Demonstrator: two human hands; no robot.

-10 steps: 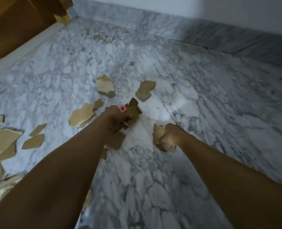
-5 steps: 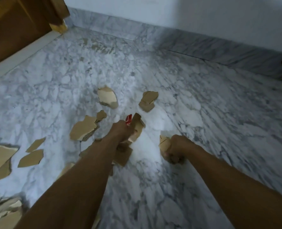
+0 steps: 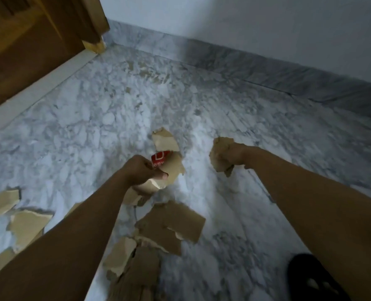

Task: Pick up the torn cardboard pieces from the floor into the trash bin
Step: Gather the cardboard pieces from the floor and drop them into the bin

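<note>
1. The left hand [image 3: 140, 170] gripped a stack of cardboard scraps [image 3: 168, 164]; the right hand [image 3: 230, 154] clenched another piece [image 3: 218, 157]
2. More torn pieces [image 3: 171, 224] littered the marble floor [image 3: 223, 109]; no bin showed
3. Best squeeze both handfuls firmly before carrying

Matt torn cardboard pieces [image 3: 171, 222], polished marble floor [image 3: 256, 131]
</note>
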